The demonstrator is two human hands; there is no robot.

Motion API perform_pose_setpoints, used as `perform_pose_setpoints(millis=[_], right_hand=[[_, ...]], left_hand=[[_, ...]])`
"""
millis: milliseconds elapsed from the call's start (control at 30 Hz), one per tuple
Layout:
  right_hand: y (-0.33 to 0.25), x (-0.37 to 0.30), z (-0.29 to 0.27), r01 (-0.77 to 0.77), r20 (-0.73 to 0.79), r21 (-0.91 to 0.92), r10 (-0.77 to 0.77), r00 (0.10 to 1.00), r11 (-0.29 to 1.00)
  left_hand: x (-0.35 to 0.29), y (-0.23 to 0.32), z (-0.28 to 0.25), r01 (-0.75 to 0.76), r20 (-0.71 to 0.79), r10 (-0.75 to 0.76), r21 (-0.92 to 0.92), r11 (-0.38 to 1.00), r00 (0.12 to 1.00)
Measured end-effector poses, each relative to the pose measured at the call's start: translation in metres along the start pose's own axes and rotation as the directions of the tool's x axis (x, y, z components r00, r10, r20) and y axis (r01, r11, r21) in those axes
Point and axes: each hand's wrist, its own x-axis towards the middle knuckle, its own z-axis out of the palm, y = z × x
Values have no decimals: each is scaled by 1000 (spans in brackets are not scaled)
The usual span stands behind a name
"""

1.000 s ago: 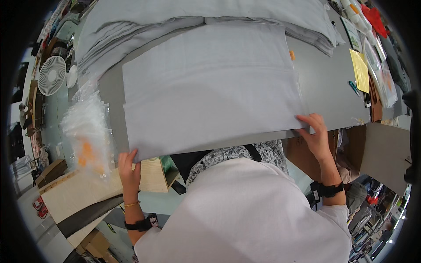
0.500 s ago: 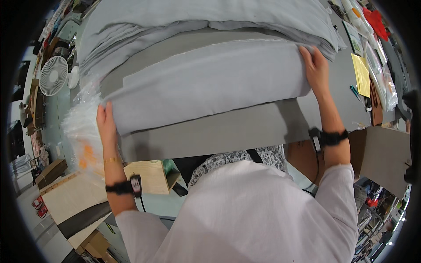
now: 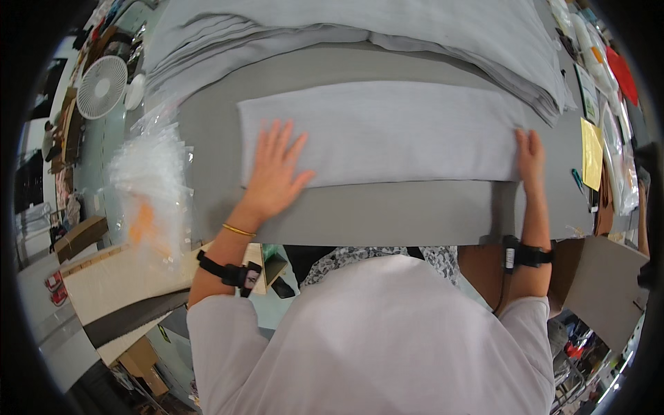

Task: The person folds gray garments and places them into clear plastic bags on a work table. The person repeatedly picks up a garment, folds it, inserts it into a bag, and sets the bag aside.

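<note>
- I had the light grey, folded rectangular cloth (image 3: 408, 131) lying on the matte grey tabletop (image 3: 380, 218), between the fingers of both hands.
- Its long axis ran from the left fingers across to the right ones, its short ends pointing left and right.
- My left hand (image 3: 275, 178) lay palm down over the cloth's left end, fingers spread and straight.
- My right hand (image 3: 531, 158) was at the cloth's right end, fingers together; I couldn't tell whether they pinched the edge.
- Beyond both hands' fingertips sat the layered pile of pale grey cloth (image 3: 443, 21).
- Left of the left fingers I saw clear plastic bags (image 3: 149, 176) with an orange patch; right of the right fingers, a yellow rectangular sheet (image 3: 592, 153).
</note>
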Motion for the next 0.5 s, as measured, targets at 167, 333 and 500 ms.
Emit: perform_pose_setpoints(millis=[167,333,500], right_hand=[[-110,-27,-25,-242,181,658,163,970,713],[-234,-118,134,227,416,647,-587,694,727],[-246,-145,181,-124,714,510,-338,614,851]], left_hand=[[-1,22,-2,269,62,-463,-878,395,884],[3,7,-19,317,397,-509,-918,-240,764],[9,3,-20,449,484,-505,-871,-200,714]])
